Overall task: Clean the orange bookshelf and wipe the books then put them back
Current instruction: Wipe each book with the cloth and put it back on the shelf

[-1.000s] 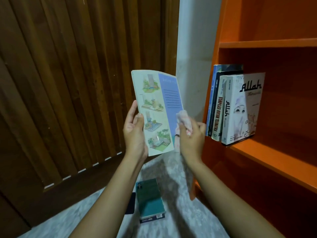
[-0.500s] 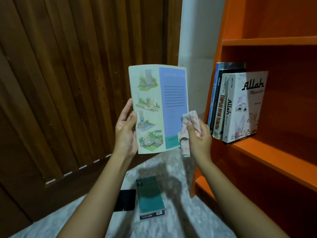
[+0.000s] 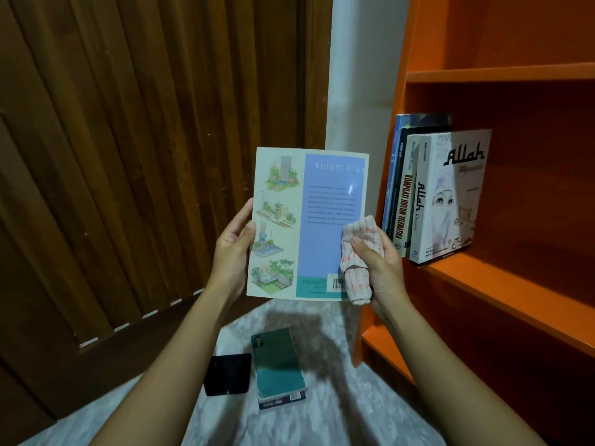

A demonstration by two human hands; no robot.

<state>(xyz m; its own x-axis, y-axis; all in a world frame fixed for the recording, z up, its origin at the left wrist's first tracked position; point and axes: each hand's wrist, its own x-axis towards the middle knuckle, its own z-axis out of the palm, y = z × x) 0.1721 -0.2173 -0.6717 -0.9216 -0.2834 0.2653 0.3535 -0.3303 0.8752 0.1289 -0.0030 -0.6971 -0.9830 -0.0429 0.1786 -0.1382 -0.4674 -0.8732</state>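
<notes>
Left hand [image 3: 233, 249] grips book [image 3: 306, 226] | right hand [image 3: 383, 268] presses cloth [image 3: 357, 252] to cover

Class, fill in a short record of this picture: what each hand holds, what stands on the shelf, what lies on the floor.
left hand: grips the book by its left edge
right hand: presses a checked cloth on its back cover
orange bookshelf: four books upright, white book outermost
floor: green book on another, black flat object beside

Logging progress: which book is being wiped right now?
The pond-garden book, held upright by the left hand; the right hand presses the cloth on it.
</notes>
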